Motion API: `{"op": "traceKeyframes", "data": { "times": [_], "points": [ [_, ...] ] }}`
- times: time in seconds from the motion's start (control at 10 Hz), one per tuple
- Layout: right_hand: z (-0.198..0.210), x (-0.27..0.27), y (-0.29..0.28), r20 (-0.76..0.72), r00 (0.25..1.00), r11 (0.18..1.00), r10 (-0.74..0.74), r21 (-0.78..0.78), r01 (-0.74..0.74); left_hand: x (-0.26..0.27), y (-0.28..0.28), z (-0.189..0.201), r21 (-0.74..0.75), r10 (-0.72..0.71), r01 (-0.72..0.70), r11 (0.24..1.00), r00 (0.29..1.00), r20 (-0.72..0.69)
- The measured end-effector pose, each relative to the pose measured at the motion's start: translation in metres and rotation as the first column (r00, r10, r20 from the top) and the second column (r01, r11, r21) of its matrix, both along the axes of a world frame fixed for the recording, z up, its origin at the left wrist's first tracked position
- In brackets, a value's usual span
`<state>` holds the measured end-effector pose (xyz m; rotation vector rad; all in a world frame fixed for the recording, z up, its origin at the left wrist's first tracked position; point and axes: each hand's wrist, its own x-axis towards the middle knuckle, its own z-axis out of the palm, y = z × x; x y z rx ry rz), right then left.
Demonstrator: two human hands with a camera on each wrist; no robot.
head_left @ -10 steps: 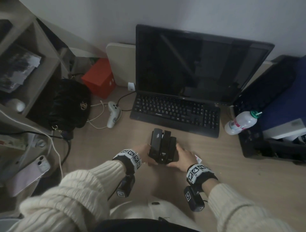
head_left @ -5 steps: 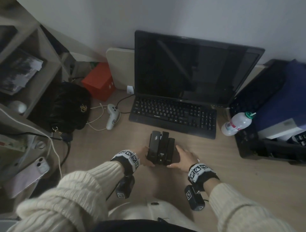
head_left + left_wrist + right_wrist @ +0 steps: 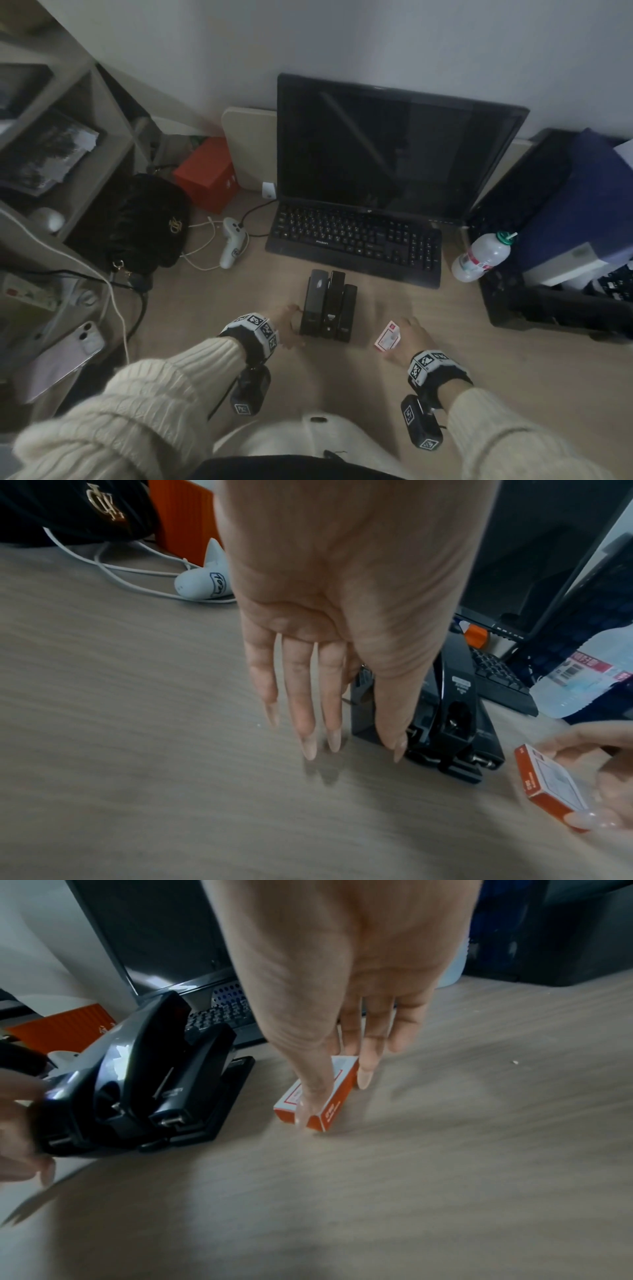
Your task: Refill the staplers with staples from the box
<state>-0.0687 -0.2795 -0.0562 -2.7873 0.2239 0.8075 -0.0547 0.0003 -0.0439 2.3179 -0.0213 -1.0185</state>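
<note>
On the pale wood worktop, the left hand is touching three black staplers with straight fingers; at 3 o'clock, the right hand is pinching a small orange staple box.

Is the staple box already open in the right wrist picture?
No, the orange and white staple box lies closed on the desk, with the right hand pinching its sides.

"PASON" on the keyboard, gold monogram on the black bag, box print unreadable
</note>
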Motion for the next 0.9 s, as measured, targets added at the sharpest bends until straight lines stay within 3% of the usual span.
{"op": "traceKeyframes", "data": {
  "times": [0.3, 0.4, 0.5, 0.9],
  "points": [
    [-0.006, 0.015, 0.041, 0.067, 0.983, 0.975, 0.169, 0.138, -0.177, -0.004, 0.001, 0.002, 0.023, -0.012, 0.014, 1.000, 0.997, -0.082],
    [-0.006, 0.018, 0.043, 0.067, 0.976, 0.967, 0.205, 0.137, -0.213, -0.005, 0.003, -0.003, 0.009, 0.046, -0.046, 0.999, 0.999, -0.028],
    [-0.005, 0.020, 0.036, 0.051, 0.980, 0.965, 0.194, 0.172, -0.200, -0.004, 0.001, -0.008, -0.002, 0.084, -0.084, 0.996, 0.992, -0.095],
    [0.012, 0.015, 0.017, 0.046, 0.984, 0.959, 0.175, 0.220, -0.181, 0.002, 0.006, 0.010, 0.161, -0.005, -0.003, 0.987, 0.999, 0.054]
  ]
}}
